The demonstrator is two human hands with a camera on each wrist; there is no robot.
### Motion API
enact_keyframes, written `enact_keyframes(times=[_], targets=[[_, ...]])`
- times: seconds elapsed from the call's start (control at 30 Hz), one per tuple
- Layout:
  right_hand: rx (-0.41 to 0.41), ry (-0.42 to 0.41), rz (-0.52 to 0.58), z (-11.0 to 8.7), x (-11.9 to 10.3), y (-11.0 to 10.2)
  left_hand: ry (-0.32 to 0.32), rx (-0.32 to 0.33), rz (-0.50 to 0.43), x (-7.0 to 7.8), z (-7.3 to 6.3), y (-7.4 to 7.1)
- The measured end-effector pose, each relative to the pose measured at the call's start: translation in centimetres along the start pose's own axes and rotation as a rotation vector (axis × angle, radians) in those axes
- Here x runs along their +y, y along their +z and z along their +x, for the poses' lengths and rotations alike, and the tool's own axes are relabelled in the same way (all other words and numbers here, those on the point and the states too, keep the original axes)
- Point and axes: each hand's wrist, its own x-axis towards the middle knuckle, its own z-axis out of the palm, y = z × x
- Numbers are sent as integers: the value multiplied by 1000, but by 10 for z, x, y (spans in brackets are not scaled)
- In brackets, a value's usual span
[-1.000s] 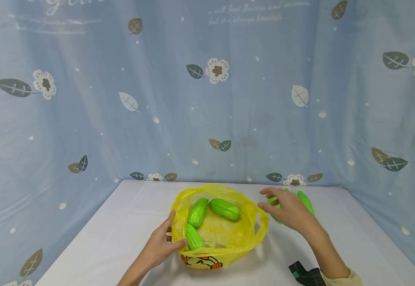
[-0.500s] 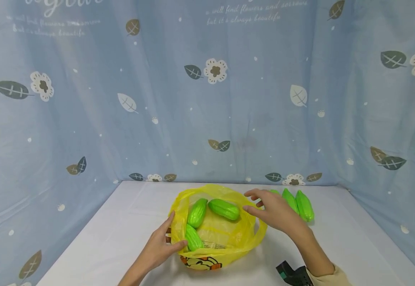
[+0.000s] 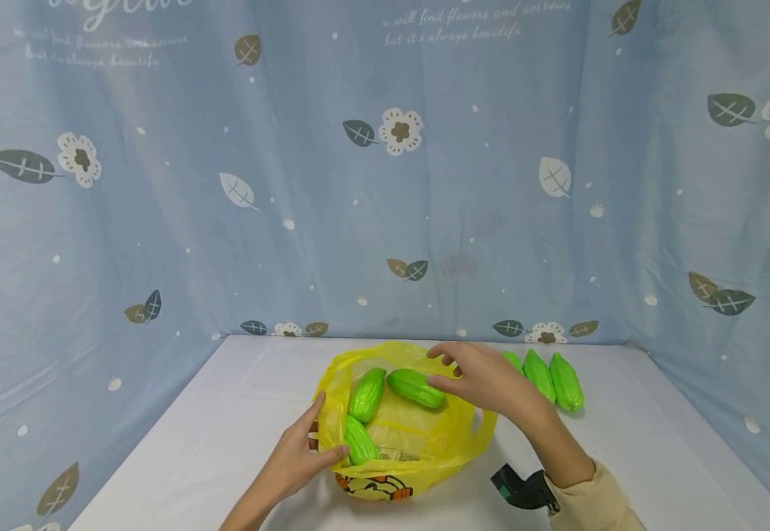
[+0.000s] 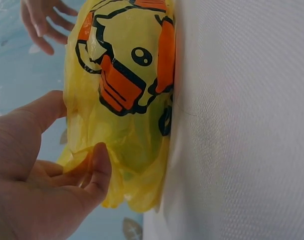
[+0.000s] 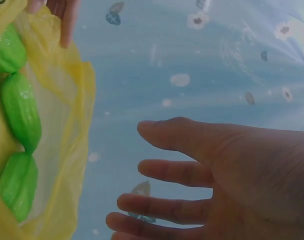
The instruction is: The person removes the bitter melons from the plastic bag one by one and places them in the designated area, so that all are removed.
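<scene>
A yellow plastic bag (image 3: 454, 446) with a cartoon print stands with its mouth spread wide. Inside it lie three shiny green ridged gourds: one gourd (image 3: 367, 394) at the left, another gourd (image 3: 415, 388) towards the back, and a third gourd (image 3: 361, 441) near the front left. My left hand (image 3: 295, 451) holds the bag's left rim, thumb at the front edge and fingers round the side; the left wrist view shows its fingers on the crumpled plastic (image 4: 122, 185). Above the bag's right side hovers my right hand (image 3: 481, 377), fingers spread and holding nothing, as the right wrist view confirms.
Behind my right hand, more green gourds (image 3: 567, 383) lie side by side on the white tabletop (image 3: 650, 435), one partly hidden. A blue patterned curtain (image 3: 318, 221) encloses the table at the back and sides. A black strap device (image 3: 524, 490) sits at my right wrist.
My right hand has moved left, from in front of the gourds on the table to above the bag's right side. The left hand and the bag stay almost still.
</scene>
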Motion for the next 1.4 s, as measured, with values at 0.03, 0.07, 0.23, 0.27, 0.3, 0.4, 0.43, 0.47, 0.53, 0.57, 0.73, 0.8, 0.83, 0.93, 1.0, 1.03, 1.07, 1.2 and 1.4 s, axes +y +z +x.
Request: enact_keyframes(times=[0.03,0.07,0.23,0.27,0.3,0.4,0.43,0.47,0.53,0.57,0.73,0.8,0.83,0.93,1.0,1.03,1.07,1.2,1.4], targets=[[-12,-6,-8,3,-2,-1,0,1,1,0,0,0],[-24,-12,-18,6,-5,-1,0,2,3,0,0,0],[-119,-32,-63,24,-14,-3,2,0,8,-2,1,1],[-141,-28,-62,27,-16,-3,2,-1,9,-2,1,1],[-165,-22,-63,30,-17,-3,1,-2,7,-2,2,2],[-223,-4,-54,37,-21,-4,-3,0,8,-2,2,2],[-238,-1,-47,39,-22,-4,-4,1,9,-2,2,2],[-249,3,-40,41,-22,-3,-4,3,8,-2,2,2],[-266,-3,-36,44,-23,-2,-2,6,7,-2,2,2],[-272,-8,-35,45,-22,-1,0,6,8,-2,2,2],[-297,-50,-38,51,-18,5,3,4,3,-3,3,2],[-309,-61,-27,52,-16,8,0,3,2,-3,4,2],[-314,-65,-21,53,-15,9,-1,3,2,-4,4,2],[-336,-65,-2,57,-13,13,-1,2,6,-5,5,2],[-351,-60,3,61,-11,16,-1,3,3,-6,5,2],[-358,-59,-3,63,-10,18,-2,3,5,-6,5,2],[-364,-56,-6,65,-9,19,-1,4,6,-6,5,2],[-379,-43,-26,71,-4,27,0,11,14,-6,6,2],[-390,-3,-72,78,4,41,4,16,20,-5,5,2]])
